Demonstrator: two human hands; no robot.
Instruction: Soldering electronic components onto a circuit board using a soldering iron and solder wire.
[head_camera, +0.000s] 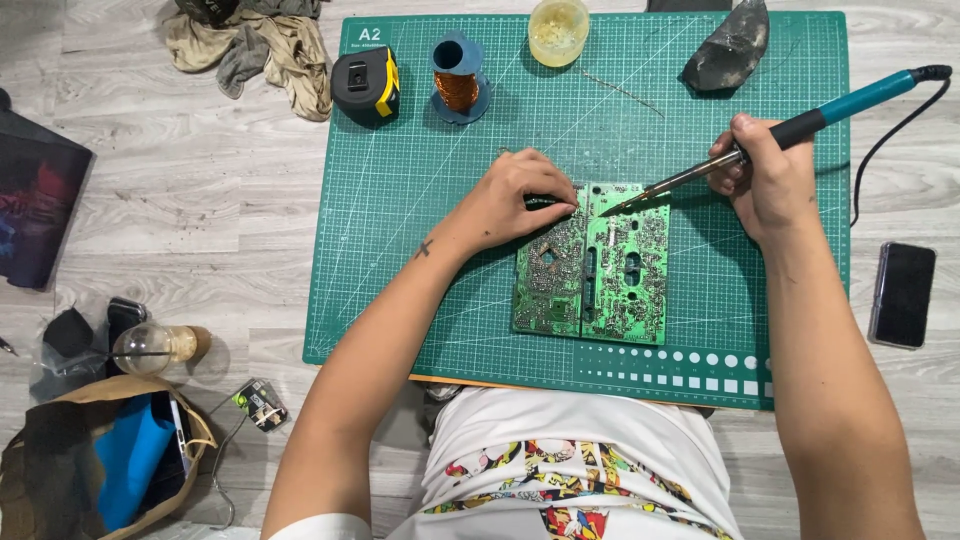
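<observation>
Pale wood-look flooring is carrying a green cutting mat (400, 250), and near the mat's middle a green circuit board (592, 262) is lying flat, solder side up. Judging by its look, the board is light, stiff and somewhat fragile, best gripped by its bare edges rather than across the joints. The left hand (520, 200) is pressing down on the board's upper left corner, fingers curled together over something small and dark that I cannot identify. The right hand (765, 180) is pinching a teal-handled soldering iron (790, 130) like a pen, fingers closed around the black grip, its tip touching the board's top edge. Both forearms are reaching forward from the body, the right one angling in from the side, its cord trailing off the mat.

Further out, a tape measure (365, 87), a spool of copper wire (458, 80) and a small yellowish jar (558, 30) are sitting along the mat's far edge, with a dark rock-like lump (730, 50) beside them. A phone (902, 293) is lying off the mat to the right; a light bulb (150, 347) and an open bag (100, 460) are resting to the left.
</observation>
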